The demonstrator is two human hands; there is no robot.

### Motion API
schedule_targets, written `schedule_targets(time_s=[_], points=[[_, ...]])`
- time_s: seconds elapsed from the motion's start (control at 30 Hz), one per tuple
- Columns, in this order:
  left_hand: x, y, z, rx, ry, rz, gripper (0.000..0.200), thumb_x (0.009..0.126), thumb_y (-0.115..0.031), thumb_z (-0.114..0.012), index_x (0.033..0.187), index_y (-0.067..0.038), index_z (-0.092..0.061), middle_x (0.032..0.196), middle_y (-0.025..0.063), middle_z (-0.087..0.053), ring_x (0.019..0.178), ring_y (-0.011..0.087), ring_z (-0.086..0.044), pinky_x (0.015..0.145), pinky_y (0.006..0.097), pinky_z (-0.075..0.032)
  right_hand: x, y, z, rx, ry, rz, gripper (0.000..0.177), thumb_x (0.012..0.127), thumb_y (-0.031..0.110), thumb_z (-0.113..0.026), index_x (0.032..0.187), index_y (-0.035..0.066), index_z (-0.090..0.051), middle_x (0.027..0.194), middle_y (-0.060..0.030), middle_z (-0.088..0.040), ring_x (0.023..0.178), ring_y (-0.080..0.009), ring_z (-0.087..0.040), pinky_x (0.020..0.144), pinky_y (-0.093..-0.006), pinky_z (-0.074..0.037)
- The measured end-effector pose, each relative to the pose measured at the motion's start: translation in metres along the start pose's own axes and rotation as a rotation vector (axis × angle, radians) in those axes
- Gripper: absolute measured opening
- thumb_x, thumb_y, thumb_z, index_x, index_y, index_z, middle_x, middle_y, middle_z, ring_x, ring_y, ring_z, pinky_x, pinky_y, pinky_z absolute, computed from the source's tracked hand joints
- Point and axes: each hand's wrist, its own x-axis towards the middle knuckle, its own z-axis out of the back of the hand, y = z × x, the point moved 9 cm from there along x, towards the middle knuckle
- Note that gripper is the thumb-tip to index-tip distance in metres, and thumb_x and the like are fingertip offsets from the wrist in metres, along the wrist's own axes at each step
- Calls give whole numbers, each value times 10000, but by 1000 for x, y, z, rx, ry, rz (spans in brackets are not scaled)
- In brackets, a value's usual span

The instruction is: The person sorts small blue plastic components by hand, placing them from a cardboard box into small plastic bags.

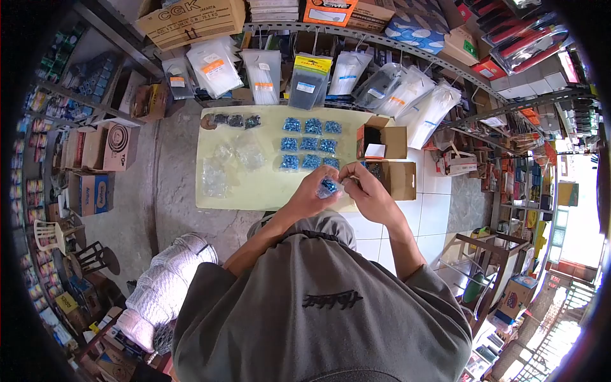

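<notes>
My left hand (pixel 310 195) is closed around a small clear plastic bag (pixel 328 186) with shiny blue pieces inside, too small to name. At the bag's right end, my right hand (pixel 367 195) pinches its clear edge. Beyond both hands, similar bags of blue pieces (pixel 310 144) lie in three rows on the pale yellow table (pixel 267 188). Clear plastic bags (pixel 250 151) are spread over the table's left part, and a few small bags of dark pieces (pixel 235 120) lie at its far left corner.
Two open cardboard boxes (pixel 402 180) stand at the table's right end, the farther one holding dark contents (pixel 373 135). Packs of cable ties (pixel 261 76) hang from the shelf behind. A big roll of white rope (pixel 167 280) is on the floor at left.
</notes>
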Motion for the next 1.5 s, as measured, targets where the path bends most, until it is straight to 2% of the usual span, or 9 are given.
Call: schedule_targets(time_s=[0.1, 0.27, 0.37, 0.77, 0.83, 1.17, 1.27, 1.33, 1.5], points=[[0, 6, -2, 42, 11, 62, 334, 791, -76, -714, 1060, -28, -522, 989, 111, -554, 919, 256, -577, 842, 345, -467, 1, 3, 0, -7, -45, 60, 156, 949, 45, -563, 1087, -28, -563, 960, -161, -662, 894, -230, -649, 800, -321, -494], [-1, 7, -2, 73, -9, -49, 377, 794, -108, -730, 1097, -15, -526, 999, 138, -557, 918, 289, -583, 831, 359, -474, -1, 11, 2, -96, -116, 16, 168, 934, 60, -614, 1086, -4, -645, 973, -167, -711, 866, -213, -696, 754, -322, -526], [-2, 6, -1, 113, -36, -93, 412, 794, -123, -742, 1126, -7, -527, 1029, 153, -570, 944, 306, -593, 840, 375, -477, -2, 15, -1, -148, -110, 20, 186, 945, 43, -619, 1110, -34, -654, 972, -125, -728, 842, -140, -659, 750, -282, -520], [-3, 12, -4, 91, 1, -44, 445, 783, -115, -744, 1157, -8, -528, 1070, 166, -576, 974, 329, -595, 858, 382, -478, -2, 21, 1, -145, -136, 86, 171, 960, 51, -604, 1094, -37, -665, 982, -143, -732, 883, -158, -687, 795, -301, -534], [-2, 19, -6, 85, 6, -70, 444, 780, -101, -741, 1158, -10, -527, 1074, 163, -574, 975, 325, -593, 859, 379, -476, -3, 24, -4, -137, -107, 98, 166, 926, 27, -616, 1074, -13, -678, 960, -166, -716, 852, -260, -708, 751, -334, -538], [-1, 14, -7, -33, 43, 2, 387, 772, -43, -699, 1122, 0, -540, 1042, 141, -574, 966, 283, -588, 866, 356, -465, -5, 27, -9, -118, -65, 167, 241, 921, -8, -584, 1154, -3, -644, 1050, -169, -692, 848, -254, -674, 751, -327, -524], [0, 10, -6, 15, 32, -66, 391, 781, -55, -704, 1130, -2, -535, 1039, 138, -575, 958, 277, -588, 860, 355, -467, -5, 28, -9, -114, -50, 166, 246, 913, -25, -565, 1148, -17, -640, 1031, -156, -697, 826, -245, -671, 737, -320, -524], [-2, 18, -7, -2, 6, -66, 395, 786, -64, -708, 1135, -5, -533, 1036, 136, -576, 951, 278, -588, 856, 354, -469, -6, 22, -11, -69, 25, 34, 267, 933, -56, -503, 1170, -37, -626, 1108, -122, -689, 969, -165, -640, 858, -302, -506], [0, 11, -4, 0, 12, 27, 402, 799, -88, -721, 1144, -14, -529, 1023, 133, -577, 936, 277, -591, 841, 355, -473, -5, 22, -5, 49, 19, 118, 342, 893, -115, -422, 1193, -55, -574, 1162, -141, -646, 1067, -177, -588, 933, -311, -454]])
